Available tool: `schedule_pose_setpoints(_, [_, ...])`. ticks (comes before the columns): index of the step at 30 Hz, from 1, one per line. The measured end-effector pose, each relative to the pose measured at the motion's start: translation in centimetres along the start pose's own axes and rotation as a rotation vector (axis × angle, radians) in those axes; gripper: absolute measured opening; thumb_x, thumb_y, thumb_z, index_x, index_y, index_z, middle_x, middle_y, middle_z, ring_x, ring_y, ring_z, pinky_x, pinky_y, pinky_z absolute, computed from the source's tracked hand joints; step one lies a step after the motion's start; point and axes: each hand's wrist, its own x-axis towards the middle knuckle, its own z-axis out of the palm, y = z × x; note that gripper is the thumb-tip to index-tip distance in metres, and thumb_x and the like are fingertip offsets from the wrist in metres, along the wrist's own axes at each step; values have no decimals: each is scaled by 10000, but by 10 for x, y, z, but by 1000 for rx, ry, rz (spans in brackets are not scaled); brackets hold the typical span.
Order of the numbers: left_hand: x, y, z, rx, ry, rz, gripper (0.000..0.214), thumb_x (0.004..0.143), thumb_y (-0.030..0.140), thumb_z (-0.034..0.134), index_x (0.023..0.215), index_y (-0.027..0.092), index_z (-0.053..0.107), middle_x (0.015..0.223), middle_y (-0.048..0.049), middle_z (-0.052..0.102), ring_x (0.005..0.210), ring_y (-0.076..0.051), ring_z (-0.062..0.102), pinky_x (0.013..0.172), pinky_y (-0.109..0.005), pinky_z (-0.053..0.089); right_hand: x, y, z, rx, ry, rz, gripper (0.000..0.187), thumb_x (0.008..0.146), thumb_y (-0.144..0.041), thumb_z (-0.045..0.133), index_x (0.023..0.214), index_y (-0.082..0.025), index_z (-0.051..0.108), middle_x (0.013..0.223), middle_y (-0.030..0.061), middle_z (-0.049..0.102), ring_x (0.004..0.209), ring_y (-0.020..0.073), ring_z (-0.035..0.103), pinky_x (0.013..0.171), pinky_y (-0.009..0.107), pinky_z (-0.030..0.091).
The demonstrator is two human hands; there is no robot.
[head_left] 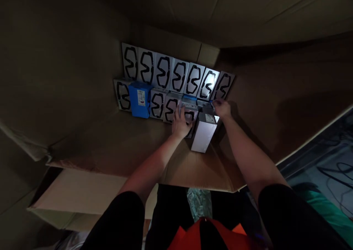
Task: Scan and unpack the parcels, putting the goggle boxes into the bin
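Rested the left hand (180, 124) with fingers spread on a patterned box (193, 112) inside a carton (91, 143); reached with the right hand (222, 109) beside a tilted pale box (204, 136), with grip unclear.

The left hand (180, 124) lies over a printed white box (191, 106), fingers at its top and front. Leftward from that hand come two similar boxes (157, 104), then a blue box (140, 106) with a white label, then one more printed box (122, 95). Just on the near side of the right hand (221, 108) is a plain-faced box (204, 134); what its fingertips touch is hard to make out in shadow. Beyond both hands runs a row of seven boxes (163, 71), inside a cardboard carton (93, 143).
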Motion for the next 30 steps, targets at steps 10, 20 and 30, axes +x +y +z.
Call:
schedule_pose_setpoints(10, [-13, 34, 27, -58, 55, -309, 1212, 807, 339, 901, 1790, 262, 198, 1823, -294, 167, 1586, -586, 382, 1225, -777, 389, -173, -31, -10, 419, 212, 131, 1121, 792, -711, 847, 1693, -219, 398, 1702, 175, 489, 1568, 324, 489, 1293, 468, 427])
schedule_pose_setpoints(20, [16, -43, -62, -706, 65, -70, 1303, 850, 368, 801, 1802, 329, -87, 1856, -104, 256, 1691, -309, 330, 1354, -497, 351, -201, 3, 41, 558, 153, 476, 1149, 552, -557, 984, 1538, -246, 482, 1314, 140, 771, 1157, 321, 761, 973, 400, 636])
schedule_pose_setpoints(30, [5, -43, -95, -1170, -146, -326, 820, 730, 428, 778, 1498, 219, 582, 1351, -100, 775, 1278, -370, 727, 1093, -533, 616, -192, 2, 45, 887, 81, 296, 993, 602, -472, 970, 1462, -246, 525, 1308, 87, 774, 1088, 237, 753, 957, 369, 630])
